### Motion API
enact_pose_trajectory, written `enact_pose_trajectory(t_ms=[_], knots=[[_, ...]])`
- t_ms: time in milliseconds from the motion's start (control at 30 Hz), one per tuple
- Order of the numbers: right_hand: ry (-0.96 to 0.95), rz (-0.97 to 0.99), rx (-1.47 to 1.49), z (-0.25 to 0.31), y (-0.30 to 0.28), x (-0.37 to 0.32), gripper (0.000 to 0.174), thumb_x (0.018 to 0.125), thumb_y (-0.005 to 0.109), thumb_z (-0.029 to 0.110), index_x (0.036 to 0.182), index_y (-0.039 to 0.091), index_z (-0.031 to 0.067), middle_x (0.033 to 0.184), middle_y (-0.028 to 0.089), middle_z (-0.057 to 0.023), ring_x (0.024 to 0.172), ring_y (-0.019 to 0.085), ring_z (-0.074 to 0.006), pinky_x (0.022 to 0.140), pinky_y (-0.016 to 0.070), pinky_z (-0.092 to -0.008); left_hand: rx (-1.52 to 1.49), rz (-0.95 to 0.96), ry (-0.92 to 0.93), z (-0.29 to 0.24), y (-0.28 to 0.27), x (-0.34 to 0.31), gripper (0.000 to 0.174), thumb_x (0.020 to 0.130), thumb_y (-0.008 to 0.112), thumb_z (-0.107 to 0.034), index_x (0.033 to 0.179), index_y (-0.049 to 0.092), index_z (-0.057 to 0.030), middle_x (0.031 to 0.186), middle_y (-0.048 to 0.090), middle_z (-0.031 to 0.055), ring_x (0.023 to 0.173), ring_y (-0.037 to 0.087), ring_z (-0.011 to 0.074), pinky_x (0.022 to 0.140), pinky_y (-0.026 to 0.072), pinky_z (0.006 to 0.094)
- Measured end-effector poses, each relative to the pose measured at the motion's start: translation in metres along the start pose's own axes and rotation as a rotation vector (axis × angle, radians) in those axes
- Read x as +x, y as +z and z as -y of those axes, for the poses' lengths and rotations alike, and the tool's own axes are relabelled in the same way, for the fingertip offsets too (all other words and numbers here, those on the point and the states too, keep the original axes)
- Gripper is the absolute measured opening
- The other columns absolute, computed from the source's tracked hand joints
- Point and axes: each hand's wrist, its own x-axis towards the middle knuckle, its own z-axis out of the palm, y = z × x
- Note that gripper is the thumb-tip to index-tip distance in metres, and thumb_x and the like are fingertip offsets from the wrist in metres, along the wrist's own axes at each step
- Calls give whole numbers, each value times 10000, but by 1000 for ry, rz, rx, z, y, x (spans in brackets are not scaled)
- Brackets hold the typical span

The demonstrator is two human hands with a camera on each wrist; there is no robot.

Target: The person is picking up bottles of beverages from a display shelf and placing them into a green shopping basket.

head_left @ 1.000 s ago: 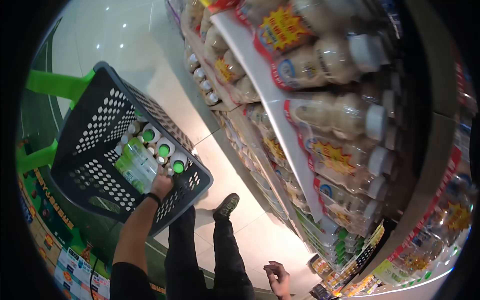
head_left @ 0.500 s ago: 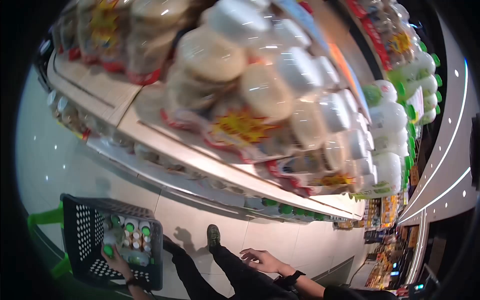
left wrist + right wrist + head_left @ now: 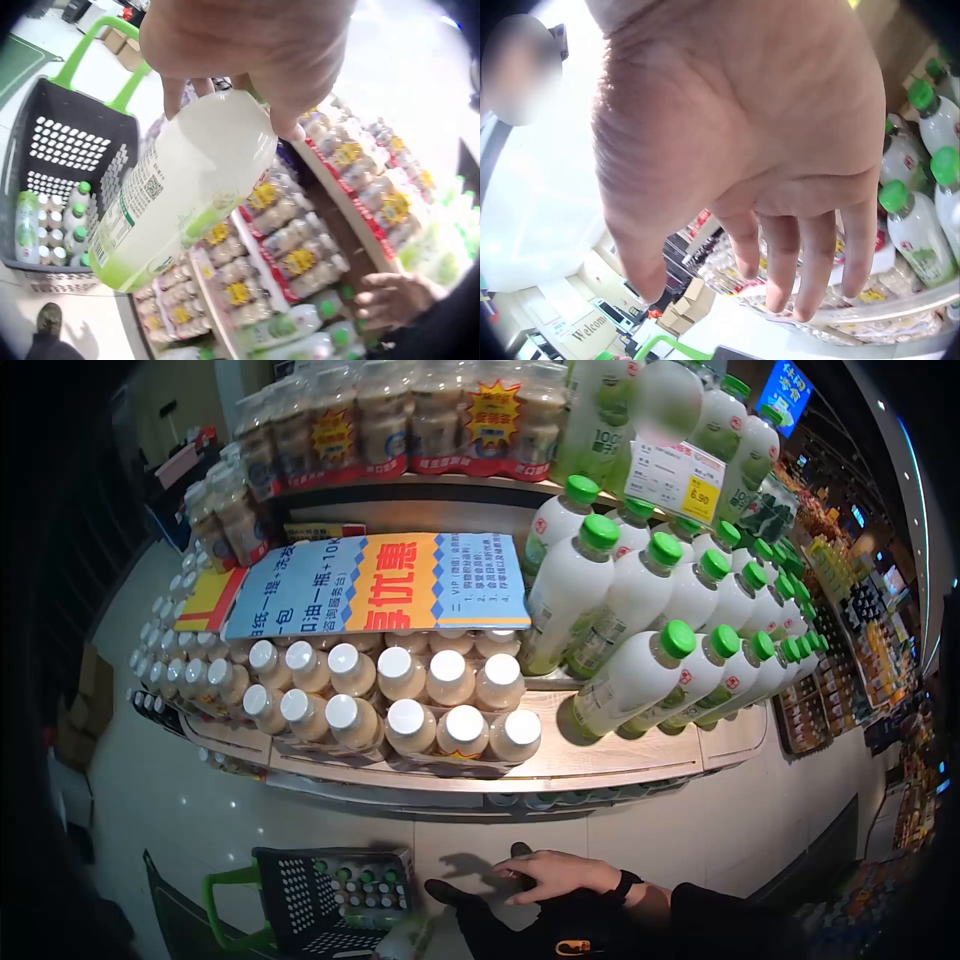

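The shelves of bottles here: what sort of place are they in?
Probably a supermarket: the price tag, the packed rows of white bottles and the shopping basket suggest it.

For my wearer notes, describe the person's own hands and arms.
The right hand is gloveless, with no ring in sight; a black wristband circles its wrist, and a plain black sleeve ends on the forearm, leaving the part below it bare. The left hand shows no glove or ring either; its wrist and sleeve cannot be made out.
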Motion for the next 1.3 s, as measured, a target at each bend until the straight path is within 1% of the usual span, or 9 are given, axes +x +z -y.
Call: enact_pose_trajectory(t_ms=[67,167,233,300,433,533,700,833,1300], knots=[[-56,0,-69,25,-28,-25,846,787,779,473,1446,461,47,1350,590,-193,1201,602,-359,1001,498,-417,124,235,11,-56,-10,-11,508,786,824,-104,1250,637,-16,1172,689,167,1080,642,295,955,494,415],[-142,-7,-118,30,-48,-58,897,744,795,480,1460,438,74,1342,595,-180,1182,612,-364,984,505,-443,-78,269,315,-138,0,-9,494,760,843,-190,1199,667,-47,1076,695,158,964,668,319,876,523,443],[-223,-107,-91,25,-58,-81,861,737,800,444,1445,458,95,1281,635,-175,1126,638,-369,938,522,-447,-228,401,760,-179,11,3,570,752,878,-313,1163,622,-13,1136,707,179,1046,671,333,955,523,428],[-83,-75,-190,31,-80,-103,763,768,779,432,1393,496,98,1167,687,-168,1034,669,-376,864,538,-452,-235,432,792,-244,10,0,595,656,921,-294,1072,614,1,1062,720,176,1047,665,344,976,512,454],[-21,-283,-120,40,-105,-144,552,867,728,440,1239,535,81,985,728,-107,817,727,-299,707,563,-396,-274,471,1048,-357,5,-8,564,757,873,-236,1193,615,12,1149,710,177,1087,661,356,947,536,436],[-164,-340,128,32,-118,-148,481,872,759,368,1149,521,54,914,729,-102,779,737,-233,693,569,-331,-288,424,1034,-407,19,-8,592,641,922,-193,1116,632,7,1114,725,149,1065,669,336,955,531,454],[-218,-600,406,26,-118,-133,409,870,778,247,1072,489,40,921,719,-120,761,740,-194,689,572,-303,-285,392,987,-448,57,-11,491,728,849,-71,1157,621,1,1144,706,150,1063,677,264,953,518,381],[-203,-791,331,21,-118,-119,434,845,793,224,1047,453,45,867,703,-113,769,735,-201,677,576,-329,-316,421,839,-474,85,-9,453,798,788,7,1208,596,5,1217,686,126,1067,652,159,940,524,318],[-260,-1179,76,-8,-109,-74,382,800,771,187,1119,598,68,1021,661,-133,964,665,-354,816,546,-415,-220,269,894,-485,170,22,392,828,801,-62,1177,629,-8,1118,719,123,965,689,166,882,554,332]])
